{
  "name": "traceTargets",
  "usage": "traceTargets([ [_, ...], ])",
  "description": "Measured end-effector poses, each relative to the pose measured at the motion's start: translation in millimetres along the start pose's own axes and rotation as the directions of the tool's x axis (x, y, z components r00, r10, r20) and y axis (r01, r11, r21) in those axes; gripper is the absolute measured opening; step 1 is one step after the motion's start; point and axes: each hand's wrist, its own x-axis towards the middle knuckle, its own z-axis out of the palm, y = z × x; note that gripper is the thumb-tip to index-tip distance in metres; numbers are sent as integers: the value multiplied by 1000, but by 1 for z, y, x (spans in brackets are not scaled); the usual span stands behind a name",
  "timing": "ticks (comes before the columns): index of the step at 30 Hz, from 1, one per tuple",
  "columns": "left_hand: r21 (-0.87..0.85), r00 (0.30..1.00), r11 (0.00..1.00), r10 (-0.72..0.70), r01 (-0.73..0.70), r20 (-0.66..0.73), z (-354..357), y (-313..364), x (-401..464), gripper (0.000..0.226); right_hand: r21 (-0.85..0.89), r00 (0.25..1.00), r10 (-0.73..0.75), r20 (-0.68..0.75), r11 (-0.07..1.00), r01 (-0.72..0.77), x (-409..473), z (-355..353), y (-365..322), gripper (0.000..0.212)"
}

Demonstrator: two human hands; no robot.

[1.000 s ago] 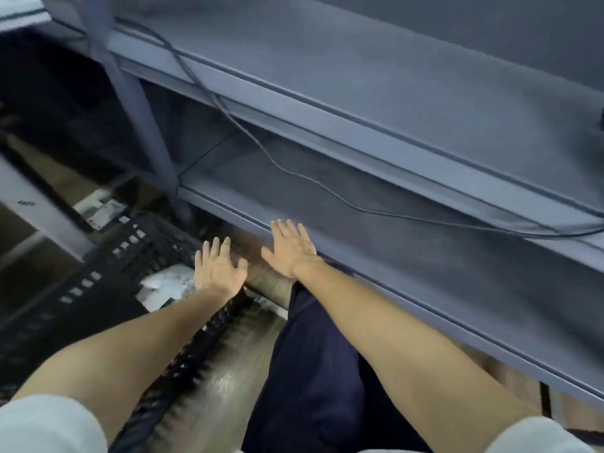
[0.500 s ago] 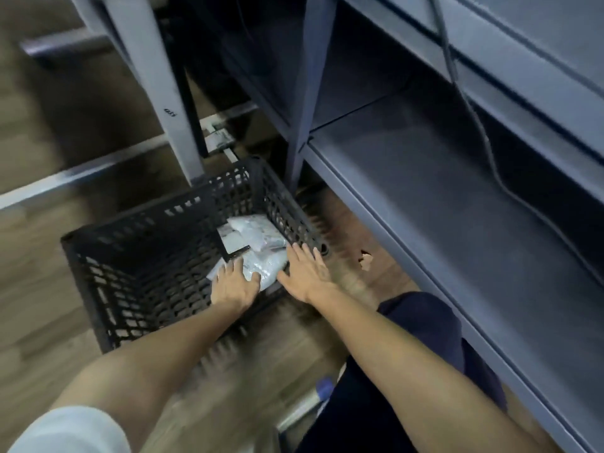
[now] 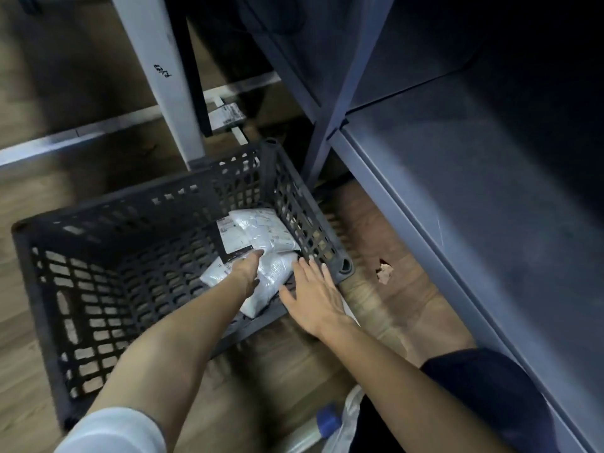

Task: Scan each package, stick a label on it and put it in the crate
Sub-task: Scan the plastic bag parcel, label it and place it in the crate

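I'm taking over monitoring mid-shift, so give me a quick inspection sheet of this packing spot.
Surface: wooden floor, chipped patch beside the crate.
Job's things: black crate on the floor; white labelled packages piled in its near right corner.
Clutter: clear plastic bag with a blue-capped item by the knee; label slip under the rack.
Hands: left hand reaches into the crate onto a package; right hand flat, fingers straight, at the crate's corner.
Cables: nothing seen.
Surroundings: grey shelving right, metal rack leg behind.
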Motion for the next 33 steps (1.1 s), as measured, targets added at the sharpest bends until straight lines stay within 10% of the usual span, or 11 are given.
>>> traceTargets([
  [10, -287, 998, 956, -66, 60, -11, 28, 2, 55, 24, 40, 999, -38, 3, 998, 38, 1, -3, 13, 61],
  [14, -367, 993, 928, -93, 63, -66, 23, 2, 54, 46, 32, 999, -40, 13, 999, 39, 4, -5, 18, 61],
  [33, -352, 930, 862, 314, -363, -191, -28, -23, -136, 40, -52, 994, 31, -102, 998, -37, -52, -47, -23, 61],
])
